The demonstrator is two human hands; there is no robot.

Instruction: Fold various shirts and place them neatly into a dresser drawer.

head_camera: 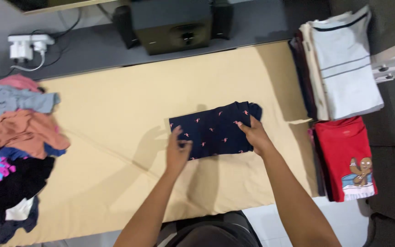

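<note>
Left hand (pixel 177 151) resting on the near left edge of a folded navy garment (pixel 213 129), fingers bent over the cloth edge; whether pinching it or only pressing down cannot be told. Right hand (pixel 253 133) laid on the garment's right end, fingers spread flat and pressing, thumb at the edge, nothing clenched. Both forearms reaching in from the bottom of the view.

Navy garment folded into a neat rectangle, scattered with small pink figures, lying flat near the middle of a tan cloth (pixel 115 137) spread over the worktop. A long crease running through the cloth just left of the garment.

Well to the left of the garment, a loose heap of unfolded clothes (pixel 14 151): pink, grey, salmon, blue, black and white pieces jumbled together at the cloth's left edge.

To the right of the garment, two tidy stacks at the cloth's right edge. Farther one: a white striped top (pixel 346 64) on a pile of folded pieces. Nearer one: a red shirt with a cartoon figure (pixel 346 158) on top.

Beyond the garment, past the cloth's far edge, a dark speaker set (pixel 172 25) on a grey surface. Far left of that, a white power strip with plugs (pixel 28 45) and trailing cords.
</note>
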